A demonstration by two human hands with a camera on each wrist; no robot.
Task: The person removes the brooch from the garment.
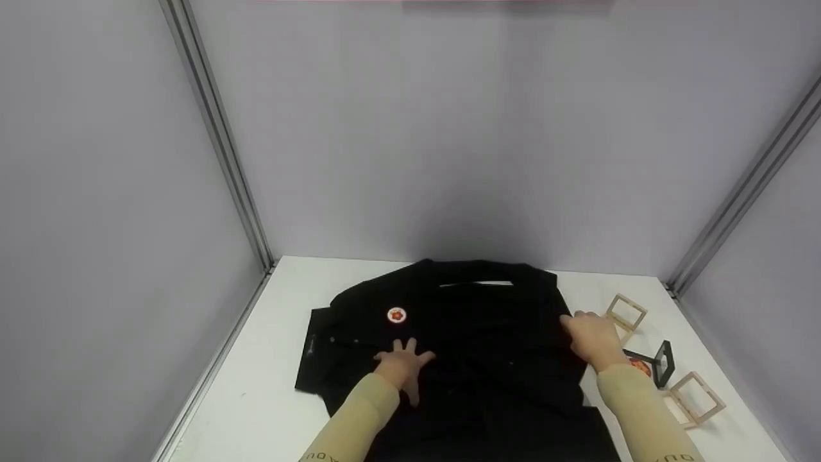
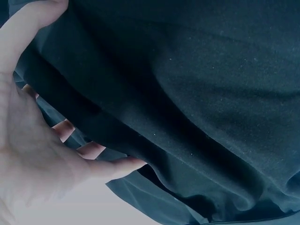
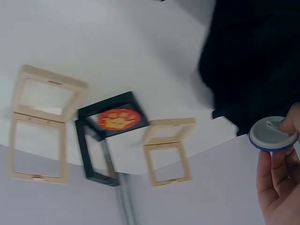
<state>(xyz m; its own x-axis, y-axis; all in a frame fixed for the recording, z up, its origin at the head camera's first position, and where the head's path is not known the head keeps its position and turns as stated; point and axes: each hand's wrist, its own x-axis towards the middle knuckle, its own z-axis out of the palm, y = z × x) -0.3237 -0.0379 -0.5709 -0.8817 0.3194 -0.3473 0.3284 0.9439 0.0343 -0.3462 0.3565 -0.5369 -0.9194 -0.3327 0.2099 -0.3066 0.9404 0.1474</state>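
A black garment [image 1: 487, 333] with collar and buttons lies spread on the white table. On its left chest sits a round white badge with a red flower [image 1: 397, 315]. My left hand [image 1: 403, 369] rests on the cloth below that badge, fingers spread; in the left wrist view some fingers go partly behind a fold. Beside the garment's right edge is my right hand [image 1: 593, 337]. In the right wrist view it pinches a round pin badge [image 3: 272, 135] between thumb and fingers, its white back with the pin and blue rim showing. The badge's front is hidden.
On the right of the table stand two opened light wooden frames [image 1: 626, 314] [image 3: 37, 122] and an opened black frame [image 1: 664, 364] holding a red and yellow oval piece [image 3: 119, 119]. Grey walls [image 1: 449, 128] enclose the table at the back and both sides.
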